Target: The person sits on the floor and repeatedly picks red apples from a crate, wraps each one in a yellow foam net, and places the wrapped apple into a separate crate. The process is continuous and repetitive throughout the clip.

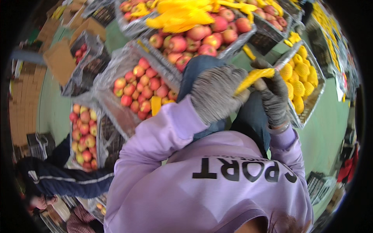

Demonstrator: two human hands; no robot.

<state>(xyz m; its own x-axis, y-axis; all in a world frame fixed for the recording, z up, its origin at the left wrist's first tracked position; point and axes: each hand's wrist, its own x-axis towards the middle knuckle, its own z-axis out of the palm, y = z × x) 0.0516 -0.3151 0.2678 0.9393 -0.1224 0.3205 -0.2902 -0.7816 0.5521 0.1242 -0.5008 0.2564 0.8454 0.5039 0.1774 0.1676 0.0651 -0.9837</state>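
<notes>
My left hand [220,91], in a grey knitted glove, grips the lower left end of a flattened yellow foam fruit net [253,78]. The net's other end is in my right hand [271,93], gloved too, above my knees. No fruit shows in either hand, though the fingertips are partly hidden. Beyond the left hand, a lined crate [243,43] holds bare red-yellow apples [177,43], with a heap of yellow foam nets [183,14] on top. To the right of my right hand, another lined crate [313,109] holds fruits in yellow foam nets [298,88].
Left of my knees stands a lined crate [116,112] of apples with a narrower apple crate [100,139] beyond it. An open cardboard box [59,62] and more crates lie farther off. Another person's dark sleeve [75,179] is at lower left.
</notes>
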